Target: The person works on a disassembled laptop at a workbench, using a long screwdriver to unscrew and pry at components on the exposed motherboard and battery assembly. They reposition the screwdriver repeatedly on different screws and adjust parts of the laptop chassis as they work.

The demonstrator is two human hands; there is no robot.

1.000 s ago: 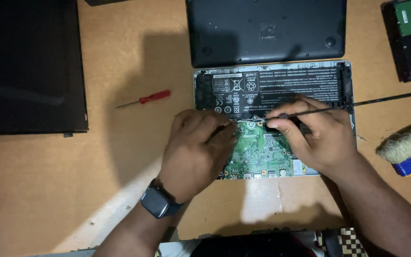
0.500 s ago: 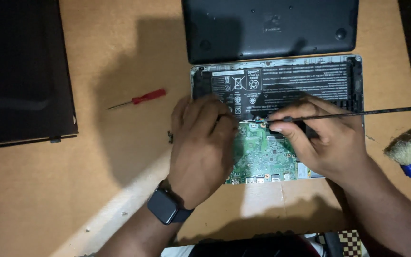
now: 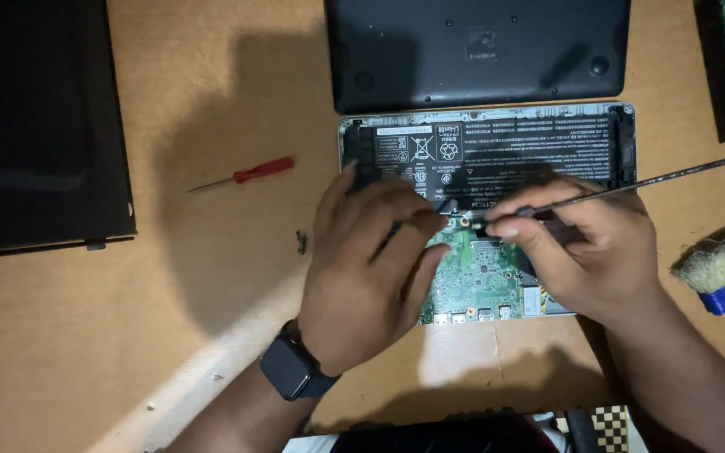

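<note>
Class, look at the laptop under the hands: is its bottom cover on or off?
Off. The laptop lies with its black battery and green circuit board exposed; the dark cover rests apart above it.

I have a single head view, looking almost straight down from close above the wooden table (image 3: 211, 352). The opened laptop (image 3: 484, 180) sits just past centre toward 1 o'clock; my forearms enter from 6 o'clock. No second view overlaps it.

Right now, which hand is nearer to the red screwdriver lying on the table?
Left. The left hand rests on the opened laptop, just right of the red screwdriver; the right hand is farther right, beyond the left.
</note>
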